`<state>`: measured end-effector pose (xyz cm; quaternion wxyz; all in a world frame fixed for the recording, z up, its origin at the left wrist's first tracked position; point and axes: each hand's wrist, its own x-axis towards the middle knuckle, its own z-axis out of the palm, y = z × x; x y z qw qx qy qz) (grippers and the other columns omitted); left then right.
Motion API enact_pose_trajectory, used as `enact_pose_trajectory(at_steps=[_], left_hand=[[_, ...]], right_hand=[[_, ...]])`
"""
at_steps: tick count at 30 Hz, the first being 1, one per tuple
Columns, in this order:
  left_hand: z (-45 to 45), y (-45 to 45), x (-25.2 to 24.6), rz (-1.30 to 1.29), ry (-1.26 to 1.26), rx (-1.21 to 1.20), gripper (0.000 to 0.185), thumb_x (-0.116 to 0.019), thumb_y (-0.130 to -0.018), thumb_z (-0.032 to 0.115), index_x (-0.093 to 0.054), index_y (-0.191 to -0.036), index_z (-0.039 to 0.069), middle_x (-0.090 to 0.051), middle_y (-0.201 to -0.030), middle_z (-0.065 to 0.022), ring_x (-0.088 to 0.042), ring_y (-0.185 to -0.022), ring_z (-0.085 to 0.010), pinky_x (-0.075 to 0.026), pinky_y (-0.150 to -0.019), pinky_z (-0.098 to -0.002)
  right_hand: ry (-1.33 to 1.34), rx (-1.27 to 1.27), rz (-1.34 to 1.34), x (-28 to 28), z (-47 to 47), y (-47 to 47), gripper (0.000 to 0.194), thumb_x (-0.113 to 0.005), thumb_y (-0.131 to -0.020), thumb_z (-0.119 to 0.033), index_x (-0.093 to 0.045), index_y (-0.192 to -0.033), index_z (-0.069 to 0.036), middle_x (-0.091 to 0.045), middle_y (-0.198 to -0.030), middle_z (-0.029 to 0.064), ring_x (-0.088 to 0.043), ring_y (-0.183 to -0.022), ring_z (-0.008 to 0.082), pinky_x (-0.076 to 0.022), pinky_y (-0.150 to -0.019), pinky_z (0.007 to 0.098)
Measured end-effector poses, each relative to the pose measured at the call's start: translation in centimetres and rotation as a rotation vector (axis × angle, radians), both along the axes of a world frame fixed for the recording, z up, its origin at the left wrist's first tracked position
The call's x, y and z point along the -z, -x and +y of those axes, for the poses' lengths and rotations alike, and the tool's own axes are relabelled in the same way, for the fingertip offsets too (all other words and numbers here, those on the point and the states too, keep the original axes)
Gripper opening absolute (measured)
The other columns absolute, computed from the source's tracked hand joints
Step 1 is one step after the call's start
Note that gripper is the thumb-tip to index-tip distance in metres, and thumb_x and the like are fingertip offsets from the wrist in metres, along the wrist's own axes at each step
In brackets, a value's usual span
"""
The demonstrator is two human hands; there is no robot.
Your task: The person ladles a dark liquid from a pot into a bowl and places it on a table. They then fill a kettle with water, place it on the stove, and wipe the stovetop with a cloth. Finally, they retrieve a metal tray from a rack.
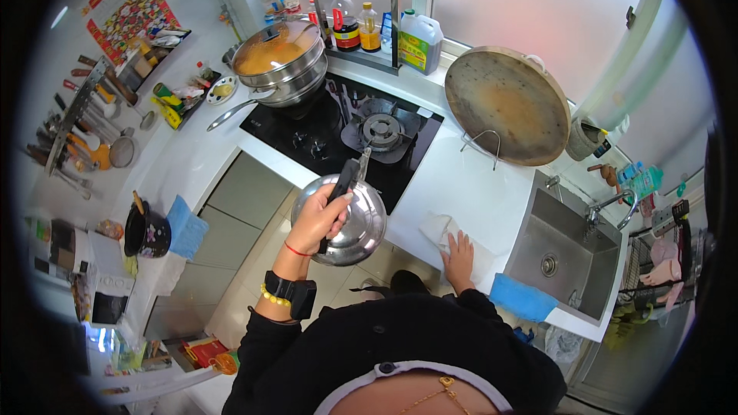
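Observation:
My left hand grips the black handle of a shiny metal kettle, held up over the floor at the counter's front edge. The kettle's spout points toward the black gas hob. On the white counter to the right, my right hand lies with fingers spread on a pale cloth. A free burner shows beyond the kettle. At the hob's left stands a steel steamer pot under a glass lid, with orange-yellow food visible through it.
A large round wooden board leans by the window behind a wire stand. The steel sink is at right, with a blue cloth on its front edge. Bottles line the sill. A dark pot stands at left.

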<state>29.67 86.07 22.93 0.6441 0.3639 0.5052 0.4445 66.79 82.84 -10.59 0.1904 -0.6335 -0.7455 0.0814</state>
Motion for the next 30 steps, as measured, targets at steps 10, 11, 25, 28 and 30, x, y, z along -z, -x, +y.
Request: enact_pose_trajectory(at_steps=[10,11,25,28,30], left_hand=[[14.7,4.8,-1.8,-0.063,-0.108,0.068,0.013,-0.06,-0.1,0.016,-0.054,-0.092,0.008,-0.053,-0.067,0.0032,-0.043,-0.049,-0.0026,-0.029,-0.039,-0.019],[16.5,4.7,-1.9,-0.072,-0.112,0.075,0.013,-0.06,-0.1,0.016,-0.054,-0.092,0.008,-0.053,-0.067,0.0032,-0.043,-0.049,-0.0028,-0.029,-0.039,-0.0192],[34.9,1.7,2.9,-0.089,-0.095,0.219,0.017,-0.058,-0.102,0.022,-0.061,-0.109,0.007,-0.053,-0.069,0.0035,-0.046,-0.05,-0.0037,-0.031,-0.041,-0.0183],[37.0,1.4,4.2,-0.071,-0.094,0.256,0.016,-0.059,-0.101,0.02,-0.061,-0.108,0.006,-0.053,-0.069,0.0031,-0.045,-0.05,-0.004,-0.031,-0.041,-0.0188],[38.0,1.2,4.9,-0.071,-0.094,0.282,0.015,-0.059,-0.1,0.019,-0.061,-0.107,0.005,-0.053,-0.069,0.0026,-0.045,-0.05,-0.0044,-0.032,-0.04,-0.0197]], right_hand=[[0.002,0.488,0.712,-1.3,9.3,3.3,0.028,-0.057,-0.099,-0.016,-0.062,-0.121,0.001,-0.066,-0.116,0.0192,-0.061,-0.107,0.0355,-0.0465,-0.095,0.0425],[-0.043,0.449,0.802,-2.1,11.9,3.4,0.029,-0.056,-0.101,-0.018,-0.062,-0.121,0.002,-0.067,-0.112,0.0175,-0.062,-0.103,0.0309,-0.0475,-0.091,0.0394],[0.15,0.511,1.33,-10.6,22.1,10.5,0.033,-0.059,-0.102,-0.025,-0.064,-0.121,0.002,-0.069,-0.105,0.0067,-0.061,-0.094,0.0136,-0.049,-0.085,0.0301],[0.106,0.528,1.381,-10.7,21.3,11.6,0.034,-0.06,-0.102,-0.026,-0.065,-0.121,0.002,-0.069,-0.106,0.006,-0.061,-0.094,0.0135,-0.0488,-0.084,0.0298],[0.078,0.561,1.398,-10.9,20.4,12.6,0.034,-0.06,-0.102,-0.026,-0.064,-0.121,0.002,-0.069,-0.106,0.0058,-0.061,-0.094,0.0132,-0.0487,-0.084,0.0293]])
